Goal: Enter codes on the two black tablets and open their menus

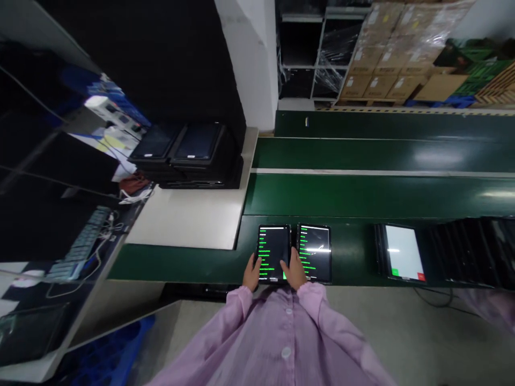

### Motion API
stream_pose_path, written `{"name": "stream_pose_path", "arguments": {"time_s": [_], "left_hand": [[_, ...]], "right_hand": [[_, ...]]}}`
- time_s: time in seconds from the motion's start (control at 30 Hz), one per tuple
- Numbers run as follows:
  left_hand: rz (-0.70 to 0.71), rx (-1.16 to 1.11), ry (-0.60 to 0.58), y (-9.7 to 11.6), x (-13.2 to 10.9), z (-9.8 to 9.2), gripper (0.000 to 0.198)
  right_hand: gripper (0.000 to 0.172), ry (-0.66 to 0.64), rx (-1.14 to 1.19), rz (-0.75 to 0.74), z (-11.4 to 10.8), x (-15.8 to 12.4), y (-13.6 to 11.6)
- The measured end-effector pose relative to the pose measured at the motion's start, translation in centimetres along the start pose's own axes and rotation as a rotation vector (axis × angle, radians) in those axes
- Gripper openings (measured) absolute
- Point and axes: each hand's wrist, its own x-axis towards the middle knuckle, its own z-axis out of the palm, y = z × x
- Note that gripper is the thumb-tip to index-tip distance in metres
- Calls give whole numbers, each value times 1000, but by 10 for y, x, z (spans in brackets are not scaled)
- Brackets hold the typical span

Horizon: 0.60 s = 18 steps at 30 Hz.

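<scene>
A black tablet [274,246] with green text lines on its dark screen is held at the front edge of the green bench. My left hand [251,272] grips its lower left side, thumb over the frame. Around its lower right side is my right hand [295,269], with the thumb on the screen near a small green patch. Close beside it on the right lies a second tablet [319,252] showing similar green text and a light reflection; my right hand is next to its left edge.
Right of the hands, a white-screened tablet [403,252] tops a stack, beside a row of dark tablets [469,249]. Stacked tablets in black trays [196,142] stand on a pale board [193,220] at left. Cartons [376,59] are behind; a blurred person's arm [488,308] shows at lower right.
</scene>
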Motion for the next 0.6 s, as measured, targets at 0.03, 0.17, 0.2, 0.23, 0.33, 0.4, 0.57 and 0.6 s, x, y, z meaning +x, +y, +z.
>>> {"name": "stream_pose_path", "arguments": {"time_s": [0.03,0.17,0.2,0.23,0.33,0.4,0.57,0.6], "left_hand": [[-26,-23,4,1,-2,1,58],[-130,-106,16,12,-6,2,56],[-149,-120,15,14,-7,0,56],[-157,-129,13,17,-8,-1,57],[-115,-143,-7,29,-13,-6,58],[-64,-151,-48,40,-19,-1,59],[-19,-91,-247,67,-42,51,65],[-9,-73,-294,69,-46,64,66]], "right_hand": [[79,-30,55,93,9,2,-6],[86,-71,209,326,24,12,-24],[86,-62,227,330,24,11,-27],[85,-49,240,324,24,10,-29],[85,3,289,296,17,-1,-32],[88,65,310,269,7,-8,-30],[85,300,280,249,-47,-17,3],[83,341,258,253,-58,-18,13]]}}
